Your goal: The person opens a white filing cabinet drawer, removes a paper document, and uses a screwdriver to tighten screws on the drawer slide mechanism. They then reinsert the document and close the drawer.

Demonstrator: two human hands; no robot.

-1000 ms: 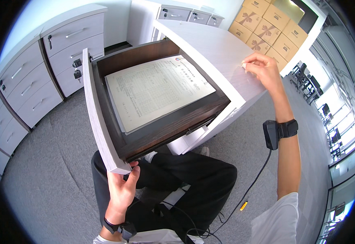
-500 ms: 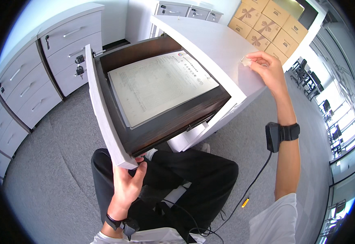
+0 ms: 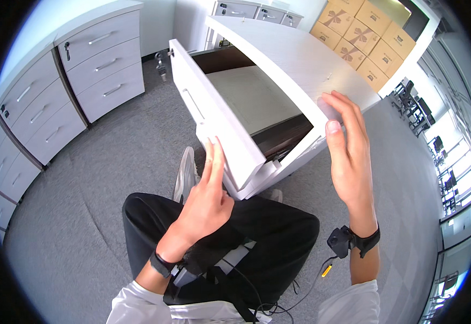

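A drawer sits partly pulled out of a white cabinet [image 3: 295,59], its pale front panel [image 3: 214,113] turned to the left. Inside lies a stack of papers [image 3: 251,100], partly hidden by the panel. My left hand [image 3: 206,208] has its index and middle fingers stretched against the panel's lower part; it grips nothing. My right hand [image 3: 351,151] is at the cabinet's near right edge, thumb and fingers apart with nothing held. A small peg [image 3: 329,76] stands on the cabinet top beyond it. A bunch of keys [image 3: 161,67] hangs at the panel's far end.
Pale drawer cabinets [image 3: 103,65] line the left wall. Brown cartons [image 3: 365,40] are stacked at the back right. My legs [image 3: 278,232] are bent below the drawer, and a black cable [image 3: 322,267] trails from my right wrist. Office chairs [image 3: 416,108] stand far right.
The drawer has slid further into the cabinet. My left hand has moved from the panel's near end to its face. My right hand has left its pinch on the top and opened nearer me.
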